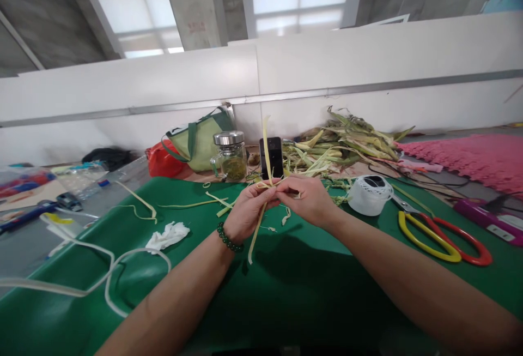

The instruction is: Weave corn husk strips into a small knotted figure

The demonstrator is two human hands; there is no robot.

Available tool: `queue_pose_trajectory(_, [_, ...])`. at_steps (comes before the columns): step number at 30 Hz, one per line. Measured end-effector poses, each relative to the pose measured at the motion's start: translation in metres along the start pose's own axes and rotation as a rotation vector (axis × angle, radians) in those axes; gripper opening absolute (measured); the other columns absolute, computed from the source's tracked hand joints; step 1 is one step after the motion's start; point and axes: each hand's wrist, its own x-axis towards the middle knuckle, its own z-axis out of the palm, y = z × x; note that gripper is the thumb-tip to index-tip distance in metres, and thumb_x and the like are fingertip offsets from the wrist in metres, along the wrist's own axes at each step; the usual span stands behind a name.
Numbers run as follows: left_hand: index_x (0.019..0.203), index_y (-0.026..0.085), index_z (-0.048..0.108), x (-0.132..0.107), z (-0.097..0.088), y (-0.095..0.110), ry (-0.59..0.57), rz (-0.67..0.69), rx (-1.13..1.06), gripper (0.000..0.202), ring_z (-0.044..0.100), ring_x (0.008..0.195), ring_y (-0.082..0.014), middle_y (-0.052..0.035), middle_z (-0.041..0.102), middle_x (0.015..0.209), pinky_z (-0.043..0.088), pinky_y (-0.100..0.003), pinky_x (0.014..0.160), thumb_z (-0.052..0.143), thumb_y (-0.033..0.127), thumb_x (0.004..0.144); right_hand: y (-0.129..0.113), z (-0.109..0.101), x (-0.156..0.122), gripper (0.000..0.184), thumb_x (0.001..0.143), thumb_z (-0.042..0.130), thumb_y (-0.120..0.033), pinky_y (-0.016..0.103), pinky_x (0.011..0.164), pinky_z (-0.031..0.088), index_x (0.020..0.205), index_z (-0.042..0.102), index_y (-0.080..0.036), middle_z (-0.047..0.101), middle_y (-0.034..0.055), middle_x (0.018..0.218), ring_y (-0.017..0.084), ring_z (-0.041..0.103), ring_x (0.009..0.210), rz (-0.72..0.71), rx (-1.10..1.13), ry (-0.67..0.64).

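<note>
Pale yellow-green corn husk strips (pixel 267 151) cross between my two hands at the middle of the view; one end points up and another hangs down below. My left hand (pixel 247 209), with a green bead bracelet (pixel 229 239) at the wrist, pinches the strips where they meet. From the other side, my right hand (pixel 306 198) has its thumb and fingers pressed together on the same crossing. Fingers hide the details of the crossing. Behind the hands a dark phone (pixel 277 157) stands upright.
A green mat (pixel 310 301) covers the work surface. Scissors with red and yellow handles (pixel 429 241) and a white container (pixel 370 195) lie right. A lidded glass jar (pixel 231 157) stands behind, near piled husks (pixel 351 140). Crumpled tissue (pixel 168 237) and a white cable (pixel 107 279) are left.
</note>
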Motion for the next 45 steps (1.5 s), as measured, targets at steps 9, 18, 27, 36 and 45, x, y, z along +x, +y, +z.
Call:
queue_pose_trajectory(9, [0.094,0.011,0.07,-0.001,0.001,0.003,0.025,-0.03,-0.035,0.024,0.065,0.068,-0.0109,-0.0062,0.072,0.081,0.05,-0.021,0.069,0.071,0.016,0.07,0.002,0.003,-0.001,0.011,0.081,0.059,-0.02,0.026,0.07,0.048,0.076,0.069,-0.021,0.068,0.0039,0.08,0.015,0.062,0.077,-0.01,0.041,0.013])
queue_pose_trajectory(18, [0.092,0.012,0.07,0.0,0.001,0.006,0.068,0.046,-0.054,0.027,0.066,0.07,-0.0141,-0.007,0.073,0.081,0.05,-0.024,0.07,0.066,0.012,0.066,-0.018,-0.007,0.006,0.015,0.078,0.06,-0.027,0.021,0.046,0.045,0.069,0.062,-0.016,0.065,0.0018,0.069,0.009,0.053,0.048,0.282,0.486,-0.101])
queue_pose_trajectory(27, [0.073,0.01,0.071,-0.001,0.007,0.0,0.186,0.067,0.054,0.035,0.06,0.054,-0.011,-0.0053,0.07,0.063,0.045,-0.019,0.052,0.073,0.045,0.067,-0.012,0.005,-0.002,0.014,0.084,0.055,-0.023,0.024,0.064,0.047,0.076,0.065,-0.018,0.067,0.0024,0.074,0.013,0.061,0.067,-0.011,0.251,-0.095])
queue_pose_trajectory(36, [0.086,0.013,0.071,-0.004,0.005,0.0,0.038,-0.002,0.022,0.028,0.066,0.073,-0.0181,-0.0092,0.072,0.081,0.052,-0.026,0.069,0.066,0.039,0.076,-0.013,0.004,-0.002,0.014,0.081,0.059,-0.023,0.022,0.059,0.045,0.068,0.064,-0.019,0.068,0.0003,0.068,0.012,0.061,0.061,0.115,0.119,-0.06])
queue_pose_trajectory(45, [0.087,0.012,0.07,-0.006,0.008,0.003,0.018,-0.044,0.01,0.019,0.066,0.075,-0.018,-0.009,0.072,0.085,0.052,-0.028,0.071,0.066,0.017,0.069,-0.01,0.0,0.0,0.018,0.075,0.067,-0.027,0.021,0.05,0.033,0.06,0.061,-0.019,0.061,-0.0024,0.057,0.01,0.05,0.05,0.203,-0.111,-0.056])
